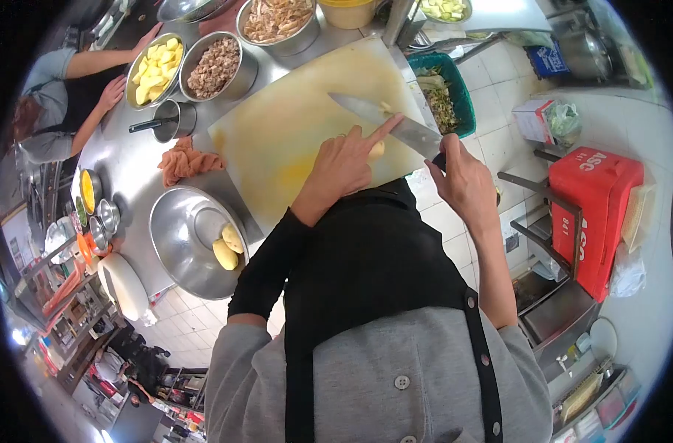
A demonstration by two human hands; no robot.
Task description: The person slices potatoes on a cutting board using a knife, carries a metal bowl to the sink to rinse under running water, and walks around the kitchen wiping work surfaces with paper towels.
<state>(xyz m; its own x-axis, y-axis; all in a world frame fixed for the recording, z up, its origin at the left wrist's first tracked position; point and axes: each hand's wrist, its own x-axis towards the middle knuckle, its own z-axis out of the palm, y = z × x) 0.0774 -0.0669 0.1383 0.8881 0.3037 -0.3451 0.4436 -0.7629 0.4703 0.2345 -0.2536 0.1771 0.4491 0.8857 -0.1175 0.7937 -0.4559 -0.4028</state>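
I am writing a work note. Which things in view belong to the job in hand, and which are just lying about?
Seemingly in the job:
black-handled steel knife
pale yellow potato piece
yellowish rectangular cutting board
two oval yellow potatoes in the round steel bowl

Seemingly just lying about:
crumpled orange cloth
red box marked ASC
round metal bowl of brown food

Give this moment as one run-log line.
right hand: holds knife | left hand: at yellow piece, index finger by blade | surface: cutting board | beside: steel bowl, peeled potatoes inside

Bright indoor light, fisheye distortion, black corners.
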